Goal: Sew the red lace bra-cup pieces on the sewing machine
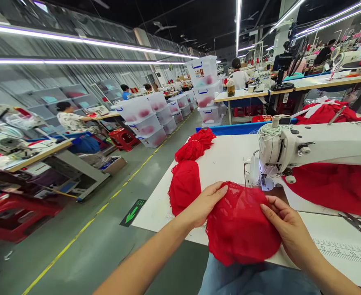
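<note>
Both my hands hold up a piece of red lace-edged fabric in front of the sewing machine. My left hand pinches its upper left edge, thumb on top. At the right edge, my right hand grips it between thumb and fingers. The fabric hangs over the table's front edge, above my lap. Left of it on the table lie a folded red lace-edged piece and a tied red bundle. More red cloth lies under the machine's arm.
Scissors lie at the right on the white table, near a printed ruler scale. Stacked clear bins line the aisle at left. Other people sit at sewing stations, one person at left. Red stools stand on the floor.
</note>
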### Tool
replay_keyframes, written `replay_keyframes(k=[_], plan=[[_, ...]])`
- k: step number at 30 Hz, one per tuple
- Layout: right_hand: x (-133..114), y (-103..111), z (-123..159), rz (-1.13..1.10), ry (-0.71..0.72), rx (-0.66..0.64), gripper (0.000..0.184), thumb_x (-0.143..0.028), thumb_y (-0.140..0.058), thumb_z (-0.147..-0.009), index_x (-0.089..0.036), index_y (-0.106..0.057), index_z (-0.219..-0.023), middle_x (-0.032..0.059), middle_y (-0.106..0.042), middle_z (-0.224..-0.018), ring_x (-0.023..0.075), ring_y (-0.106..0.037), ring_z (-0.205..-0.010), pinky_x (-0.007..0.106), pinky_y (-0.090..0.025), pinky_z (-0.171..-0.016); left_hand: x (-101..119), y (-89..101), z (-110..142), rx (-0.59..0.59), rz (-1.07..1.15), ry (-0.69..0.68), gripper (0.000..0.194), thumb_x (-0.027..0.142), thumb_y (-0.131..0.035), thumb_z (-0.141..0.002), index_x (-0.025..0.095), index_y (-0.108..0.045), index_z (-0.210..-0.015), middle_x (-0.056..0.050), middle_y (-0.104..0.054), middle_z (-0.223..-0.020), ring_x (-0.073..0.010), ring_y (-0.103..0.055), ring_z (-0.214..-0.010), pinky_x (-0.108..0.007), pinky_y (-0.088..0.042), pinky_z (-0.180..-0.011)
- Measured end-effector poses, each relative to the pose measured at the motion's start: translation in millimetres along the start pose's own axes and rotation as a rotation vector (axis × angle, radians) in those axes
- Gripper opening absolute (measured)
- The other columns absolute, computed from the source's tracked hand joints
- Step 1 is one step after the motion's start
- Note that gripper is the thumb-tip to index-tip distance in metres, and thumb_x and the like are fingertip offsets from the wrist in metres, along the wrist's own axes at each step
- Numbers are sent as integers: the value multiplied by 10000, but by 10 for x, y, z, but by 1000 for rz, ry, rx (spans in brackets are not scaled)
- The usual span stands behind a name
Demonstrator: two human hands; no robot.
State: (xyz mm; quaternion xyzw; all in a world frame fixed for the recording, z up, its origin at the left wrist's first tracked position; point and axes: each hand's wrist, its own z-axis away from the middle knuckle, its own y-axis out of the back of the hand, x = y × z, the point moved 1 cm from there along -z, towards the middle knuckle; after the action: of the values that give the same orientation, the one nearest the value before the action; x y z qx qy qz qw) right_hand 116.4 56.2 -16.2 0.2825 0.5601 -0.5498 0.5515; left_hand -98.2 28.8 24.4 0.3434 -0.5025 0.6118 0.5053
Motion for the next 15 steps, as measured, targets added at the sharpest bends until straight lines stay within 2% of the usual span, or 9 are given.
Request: replay_keyframes(k=[3, 7, 10, 15], plan=[[8, 80, -4, 85, 102, 97, 584, -672, -885, -599, -231, -720, -943, 49, -724, -885, 201, -662, -813, 255, -557, -690, -17, 12, 9, -11, -71, 14, 503, 609, -849, -717, 189, -641, -899, 10, -656, -877, -127, -604, -812, -235, -491, -761], [-24, 134, 28, 223, 197, 103, 578, -728, -818, -655, -219, -713, -907, 50, -702, -838, 183, -627, -729, 240, -521, -608, -34, 4, -27, -56, -167, 26, 509, 597, -853, -714, 183, -663, -940, -18, -688, -937, -160, -634, -864, -268, -500, -800], [-21, 133, 34, 220, 174, 100, 576, -742, -789, -681, -214, -698, -894, 42, -685, -787, 188, -607, -689, 254, -505, -575, -59, -20, -93, -66, -267, 18, 495, 563, -863, -711, 169, -692, -957, -48, -715, -948, -194, -652, -874, -291, -494, -794], [19, 113, -6, 54, 37, 111, 534, -705, -812, -680, -230, -675, -881, 33, -702, -782, 213, -629, -695, 295, -534, -594, -94, -52, -183, -9, -253, 6, 545, 635, -858, -658, 157, -688, -857, -20, -687, -820, -163, -613, -763, -273, -459, -727]])
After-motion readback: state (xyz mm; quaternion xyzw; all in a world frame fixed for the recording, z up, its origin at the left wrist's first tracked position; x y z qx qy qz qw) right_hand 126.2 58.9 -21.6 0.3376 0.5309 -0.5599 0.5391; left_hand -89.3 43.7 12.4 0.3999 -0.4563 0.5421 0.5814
